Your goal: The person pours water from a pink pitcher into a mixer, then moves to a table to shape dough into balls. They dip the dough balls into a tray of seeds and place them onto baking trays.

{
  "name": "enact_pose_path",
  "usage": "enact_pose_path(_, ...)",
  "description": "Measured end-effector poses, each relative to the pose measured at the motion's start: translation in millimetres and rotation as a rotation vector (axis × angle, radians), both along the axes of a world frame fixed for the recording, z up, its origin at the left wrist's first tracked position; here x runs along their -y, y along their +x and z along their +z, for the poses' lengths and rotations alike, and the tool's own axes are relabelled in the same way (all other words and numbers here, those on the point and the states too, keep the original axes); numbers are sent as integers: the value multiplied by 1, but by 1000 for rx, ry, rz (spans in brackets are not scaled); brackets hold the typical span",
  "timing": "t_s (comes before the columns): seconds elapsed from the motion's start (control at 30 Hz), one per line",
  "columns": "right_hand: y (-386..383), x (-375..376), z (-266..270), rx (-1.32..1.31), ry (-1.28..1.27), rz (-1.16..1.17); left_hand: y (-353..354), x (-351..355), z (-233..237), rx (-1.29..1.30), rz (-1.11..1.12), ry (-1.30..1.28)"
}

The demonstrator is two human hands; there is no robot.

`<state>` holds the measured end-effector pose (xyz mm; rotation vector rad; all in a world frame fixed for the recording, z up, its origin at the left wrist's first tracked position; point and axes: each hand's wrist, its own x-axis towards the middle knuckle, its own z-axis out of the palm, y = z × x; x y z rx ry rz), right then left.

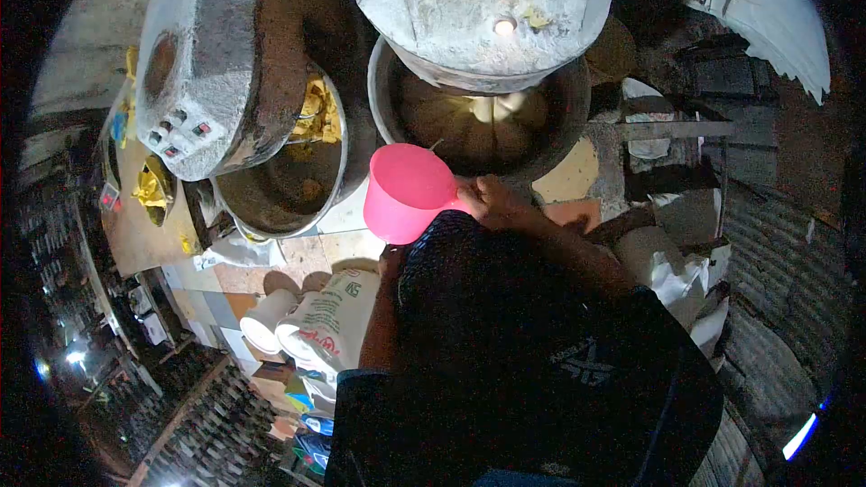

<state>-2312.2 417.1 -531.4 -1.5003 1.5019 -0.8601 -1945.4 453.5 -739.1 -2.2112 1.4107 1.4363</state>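
Observation:
My right hand (pixel 484 200) is closed round the handle of a pink plastic jug (pixel 410 194), which is tilted beside the near rim of a large metal mixing bowl (pixel 379 99). Below the jug, my left hand (pixel 391 257) is mostly dark, close to the jug's underside; its fingers cannot be made out. Inside the bowl, pale dough (pixel 505 108) shows under the white mixer head (pixel 487 27), which has green and red buttons.
A second mixer (pixel 203 63) at the left stands over a bowl (pixel 338 162) with yellow material in it. White buckets (pixel 271 320) and a printed sack (pixel 341 311) are on the tiled floor. A wooden board (pixel 149 225) lies left; a metal frame (pixel 677 129) stands right.

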Motion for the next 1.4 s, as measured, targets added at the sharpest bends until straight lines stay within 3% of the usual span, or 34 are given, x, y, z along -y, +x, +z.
enact_pose_path(0.1,-4,3,26,215,110,-2,1,-3,-9,94,-99,-70)
enact_pose_path(0.17,-3,-2,19,-30,-89,39,0,-3,-8,82,-131,-96)
enact_pose_path(0.23,-6,0,12,-15,-32,84,-2,-3,-2,70,-162,-120)
enact_pose_path(0.3,-5,0,5,0,22,127,0,-6,0,25,-45,-15)
enact_pose_path(0.37,-1,0,0,-14,-214,71,7,-8,-24,79,-100,-59)
enact_pose_path(0.4,-2,2,9,-14,-215,70,7,-6,-27,133,-155,-103)
enact_pose_path(0.47,-5,5,24,111,141,55,9,-1,-9,18,-140,-104)
enact_pose_path(0.5,-5,3,21,109,140,55,5,5,11,-97,-124,-104)
enact_pose_path(0.57,-5,-2,12,-235,-212,110,-20,10,54,-43,-119,-120)
enact_pose_path(0.7,-7,-1,7,-76,-39,188,-21,8,61,-73,-208,-174)
enact_pose_path(0.77,2,-5,-24,-340,-340,116,-20,10,50,-14,-194,-148)
enact_pose_path(0.83,2,-7,-33,-296,-338,118,-16,9,43,44,-179,-121)
enact_pose_path(0.9,-2,-3,-12,-253,-339,120,-12,7,43,-365,-26,-88)
enact_pose_path(0.97,-10,3,36,31,164,140,-10,9,35,-227,-79,-63)
enact_pose_path(1.0,-7,0,22,30,161,140,-9,9,32,-89,-130,-36)
enact_pose_path(1.07,2,-5,-13,190,100,23,-10,8,31,-62,-147,-80)
enact_pose_path(1.13,-5,0,25,78,108,58,1,3,14,-35,-163,-120)
enact_pose_path(1.17,-8,3,40,-33,115,93,19,-1,-17,-112,-125,-88)
enact_pose_path(1.2,-7,1,30,-32,114,93,28,-3,-33,-189,-87,-56)
enact_pose_path(1.27,-3,-6,0,19,85,26,2,1,14,-152,-89,-78)
enact_pose_path(1.3,-6,-3,11,18,84,27,-10,3,34,-117,-90,-100)
enact_pose_path(1.4,-13,5,53,-28,242,175,36,3,-41,-132,-134,126)
